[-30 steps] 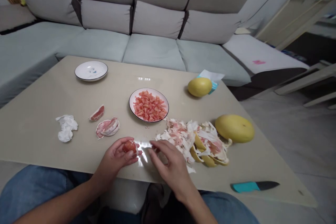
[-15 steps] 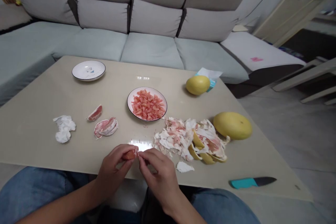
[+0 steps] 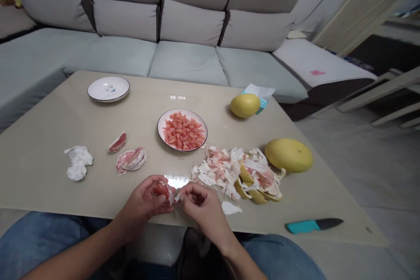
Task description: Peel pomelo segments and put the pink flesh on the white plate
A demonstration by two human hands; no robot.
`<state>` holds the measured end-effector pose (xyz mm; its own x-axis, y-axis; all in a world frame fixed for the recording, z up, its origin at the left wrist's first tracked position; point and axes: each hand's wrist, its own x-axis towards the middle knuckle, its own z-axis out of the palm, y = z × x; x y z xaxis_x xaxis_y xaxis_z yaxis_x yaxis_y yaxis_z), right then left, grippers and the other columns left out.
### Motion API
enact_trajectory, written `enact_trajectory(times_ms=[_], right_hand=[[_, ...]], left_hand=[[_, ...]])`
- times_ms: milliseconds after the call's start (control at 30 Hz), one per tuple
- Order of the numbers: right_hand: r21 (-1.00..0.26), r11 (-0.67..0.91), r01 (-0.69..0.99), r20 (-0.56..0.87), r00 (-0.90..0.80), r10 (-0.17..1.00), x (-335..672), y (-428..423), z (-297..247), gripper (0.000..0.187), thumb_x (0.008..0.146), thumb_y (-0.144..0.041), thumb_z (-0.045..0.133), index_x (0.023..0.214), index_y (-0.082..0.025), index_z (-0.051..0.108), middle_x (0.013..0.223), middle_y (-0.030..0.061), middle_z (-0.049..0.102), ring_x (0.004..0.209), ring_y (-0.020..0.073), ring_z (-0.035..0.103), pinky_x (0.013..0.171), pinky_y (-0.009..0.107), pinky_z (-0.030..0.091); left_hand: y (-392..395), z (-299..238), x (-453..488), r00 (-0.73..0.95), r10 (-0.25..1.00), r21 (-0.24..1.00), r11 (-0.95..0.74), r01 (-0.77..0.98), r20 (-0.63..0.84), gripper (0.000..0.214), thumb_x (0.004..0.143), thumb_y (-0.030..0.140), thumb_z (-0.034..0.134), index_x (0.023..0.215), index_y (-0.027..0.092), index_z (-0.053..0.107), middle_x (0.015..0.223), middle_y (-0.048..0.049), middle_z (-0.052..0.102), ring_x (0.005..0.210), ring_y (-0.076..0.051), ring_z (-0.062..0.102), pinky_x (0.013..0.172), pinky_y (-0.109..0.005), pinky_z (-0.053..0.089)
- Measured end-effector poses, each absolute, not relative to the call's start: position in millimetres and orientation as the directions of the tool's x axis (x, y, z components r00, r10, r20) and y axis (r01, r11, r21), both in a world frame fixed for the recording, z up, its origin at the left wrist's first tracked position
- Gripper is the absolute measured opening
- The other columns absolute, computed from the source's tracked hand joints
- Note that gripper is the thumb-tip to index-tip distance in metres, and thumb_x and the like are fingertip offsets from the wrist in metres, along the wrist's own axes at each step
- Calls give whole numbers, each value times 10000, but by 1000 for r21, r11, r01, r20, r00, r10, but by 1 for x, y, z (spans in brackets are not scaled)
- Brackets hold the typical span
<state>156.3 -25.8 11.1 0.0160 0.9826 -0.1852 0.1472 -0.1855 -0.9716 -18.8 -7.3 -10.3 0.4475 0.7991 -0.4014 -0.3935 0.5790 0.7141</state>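
Near the table's front edge, my left hand point(image 3: 141, 203) is closed around a red pomelo segment point(image 3: 161, 189). White membrane point(image 3: 177, 197) hangs off the segment's right side, and my right hand point(image 3: 201, 208) pinches it between thumb and fingertips. Beyond my hands stands a plate point(image 3: 159, 136) heaped with small pieces of pink pomelo flesh point(image 3: 182, 131). Further pomelo segments point(image 3: 131, 160) lie to the left, with a single wedge point(image 3: 117, 142) behind them. A pile of peeled membrane and yellow rind point(image 3: 223, 170) spreads out to the right of my hands.
Two whole pomelos, one point(image 3: 288, 155) beside the peel and another point(image 3: 245, 105) by a tissue pack point(image 3: 263, 104), are on the right. A teal-handled knife point(image 3: 315, 225) lies at the front right. Crumpled tissue point(image 3: 78, 162) and a second plate point(image 3: 95, 90) are on the left.
My left hand has turned, showing more of the segment's red flesh. My right hand has drawn slightly to the right, pulling membrane from it. The view has shifted slightly.
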Motion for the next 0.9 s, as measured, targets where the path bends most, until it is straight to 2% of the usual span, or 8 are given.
enact_trajectory(times_ms=[167,267,367,433,533,667,800,900], right_hand=[[-966,-216,140,-215,22,976,174,-21,12,177,761,-339,551,682,-181,552,535,-53,432,479,97,387,463,209,312],[-931,-117,347,-73,136,988,191,-17,12,243,838,-338,477,639,-198,492,558,-34,458,524,123,435,499,229,349],[-763,16,646,166,172,971,211,-12,10,242,864,-297,483,643,-202,509,631,0,524,591,150,489,561,258,391],[-632,71,771,271,135,953,225,-10,8,169,871,-242,460,804,-195,608,819,57,612,722,187,567,649,294,443],[-463,77,883,319,85,944,243,-8,4,283,874,-187,425,1047,-196,650,1061,108,642,931,246,603,777,361,465],[-303,-14,953,280,103,955,259,-10,2,244,885,-307,498,812,-188,698,820,92,685,783,264,624,702,377,469],[-346,38,937,359,95,929,264,-9,5,279,861,-156,414,919,-174,686,969,110,682,881,261,627,764,386,485],[-400,78,913,371,84,925,257,-9,7,251,873,-201,458,980,-170,683,1033,128,675,970,287,610,847,434,472]], left_hand=[[-2,-7,-22,452,787,730,589,-346,-420,345,795,239,723,1100,210,564,966,-42,660,805,-183,691,717,-303,567],[-1,-7,-20,420,817,790,536,-298,-396,395,788,250,726,1145,194,566,947,-51,673,754,-157,666,686,-286,556],[-1,-5,-18,368,855,851,467,-241,-365,393,756,257,753,1103,179,586,888,-45,699,698,-130,629,655,-253,528],[-1,-3,-18,333,874,882,430,-193,-353,318,738,258,766,1004,169,617,853,-34,707,675,-115,611,650,-231,506],[-1,-1,-19,319,890,907,389,-162,-325,249,726,254,771,918,168,639,856,-29,712,717,-123,624,700,-235,505],[-1,-4,-20,347,888,909,378,-175,-302,212,745,242,752,918,179,647,934,-53,725,870,-171,662,812,-279,515],[-4,-7,-21,383,904,947,272,-173,-190,130,790,223,707,909,190,667,924,-49,677,914,-193,678,844,-300,531],[-6,-8,-23,387,919,982,132,-133,-71,108,810,217,678,917,207,685,1009,-49,597,894,-192,692,832,-308,558]])
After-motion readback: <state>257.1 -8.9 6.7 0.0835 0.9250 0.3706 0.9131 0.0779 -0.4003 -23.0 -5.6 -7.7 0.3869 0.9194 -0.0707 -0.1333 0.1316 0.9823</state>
